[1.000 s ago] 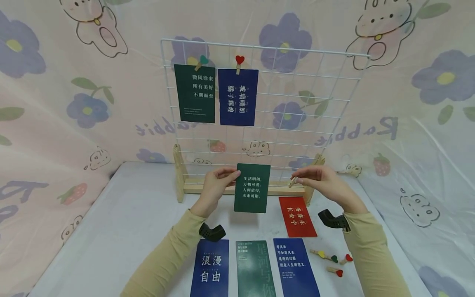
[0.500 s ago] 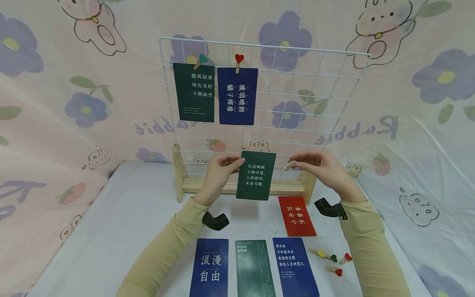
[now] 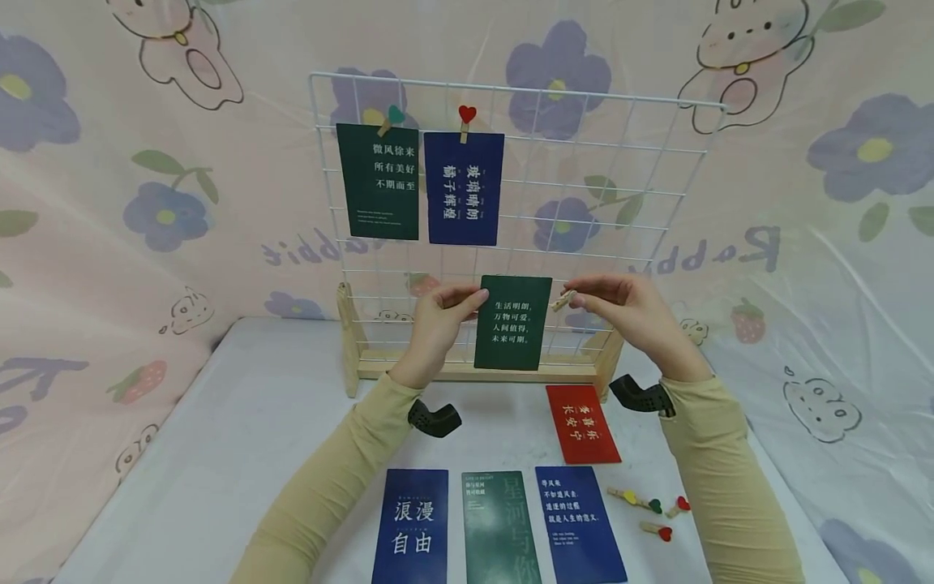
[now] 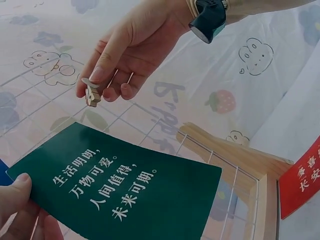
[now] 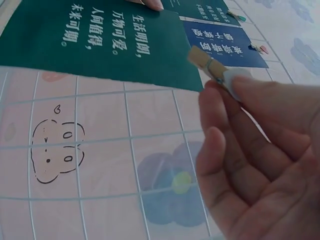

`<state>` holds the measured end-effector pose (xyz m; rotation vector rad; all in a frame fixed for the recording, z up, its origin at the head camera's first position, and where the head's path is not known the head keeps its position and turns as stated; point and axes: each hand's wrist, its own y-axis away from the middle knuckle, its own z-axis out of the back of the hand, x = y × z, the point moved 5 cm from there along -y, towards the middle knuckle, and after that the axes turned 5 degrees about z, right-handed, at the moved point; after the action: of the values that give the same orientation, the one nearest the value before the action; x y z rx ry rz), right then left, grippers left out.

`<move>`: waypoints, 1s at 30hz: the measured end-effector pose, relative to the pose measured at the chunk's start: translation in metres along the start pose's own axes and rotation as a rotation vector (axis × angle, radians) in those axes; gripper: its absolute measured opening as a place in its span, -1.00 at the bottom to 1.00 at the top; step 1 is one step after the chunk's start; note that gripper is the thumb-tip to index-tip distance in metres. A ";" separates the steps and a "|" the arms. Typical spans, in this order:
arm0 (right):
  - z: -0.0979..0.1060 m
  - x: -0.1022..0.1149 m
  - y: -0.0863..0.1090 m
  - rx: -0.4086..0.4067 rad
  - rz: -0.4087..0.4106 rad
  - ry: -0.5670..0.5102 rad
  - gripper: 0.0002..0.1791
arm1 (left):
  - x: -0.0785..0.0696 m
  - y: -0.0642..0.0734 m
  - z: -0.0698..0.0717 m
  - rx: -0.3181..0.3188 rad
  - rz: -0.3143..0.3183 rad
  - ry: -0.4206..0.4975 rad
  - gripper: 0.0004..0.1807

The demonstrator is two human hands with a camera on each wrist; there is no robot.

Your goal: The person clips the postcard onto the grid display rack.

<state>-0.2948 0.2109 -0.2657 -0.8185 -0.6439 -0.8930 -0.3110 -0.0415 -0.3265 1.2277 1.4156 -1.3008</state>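
Observation:
My left hand (image 3: 440, 324) pinches a green card (image 3: 513, 323) with white writing by its upper left edge, upright in front of the white wire grid rack (image 3: 606, 174). To the right of the card, my right hand (image 3: 627, 312) pinches a small wooden clothespin (image 5: 212, 65) between thumb and fingers; a pale piece shows at its end in the right wrist view. A dark green card (image 3: 379, 182) and a blue card (image 3: 463, 191) hang at the rack's upper left. A teal heart clip (image 3: 394, 116) and a red heart clip (image 3: 466, 118) hold them.
On the table lie a red card (image 3: 583, 423), a blue card (image 3: 411, 523), a green card (image 3: 500, 527) and another blue card (image 3: 580, 523). Several heart clothespins (image 3: 657, 531) lie at the right. The rack stands on wooden feet (image 3: 349, 341) before a patterned cloth.
Both hands have risen toward the rack. The left hand has carried the green card up and slightly right; the right hand has moved up and slightly left with the clothespin.

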 end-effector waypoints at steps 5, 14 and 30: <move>0.002 0.007 -0.004 -0.036 0.039 -0.005 -0.66 | -0.008 -0.002 -0.002 -0.005 -0.012 -0.020 -0.75; 0.005 0.015 -0.009 -0.064 0.066 -0.027 -0.65 | -0.021 -0.007 -0.006 -0.021 -0.019 -0.011 -0.74; 0.015 0.031 -0.020 -0.123 0.104 -0.074 -0.64 | -0.050 -0.019 -0.016 -0.003 -0.104 -0.022 -0.76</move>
<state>-0.2996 0.2029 -0.2266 -0.9907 -0.6094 -0.8173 -0.3204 -0.0318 -0.2723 1.1480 1.4814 -1.3779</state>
